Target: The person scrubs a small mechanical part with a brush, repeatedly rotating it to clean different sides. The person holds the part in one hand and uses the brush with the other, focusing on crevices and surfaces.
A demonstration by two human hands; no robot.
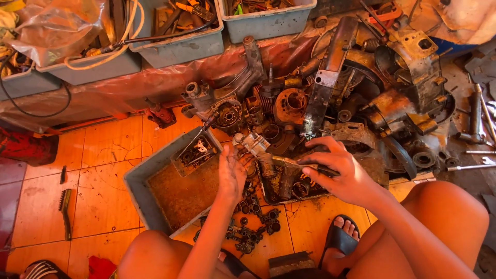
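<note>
Left hand point(231, 173) raised, fingers gripping metal part point(251, 142); right hand point(338, 173) fingers pinching tool point(289, 163).

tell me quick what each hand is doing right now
Left hand: closed on a small silver engine part, held over the grey tray.
Right hand: closed on a dark thin tool.

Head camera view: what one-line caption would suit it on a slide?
Seated on orange tiles, left hand steadies a small metal engine part while right hand works a brush over it.
</note>
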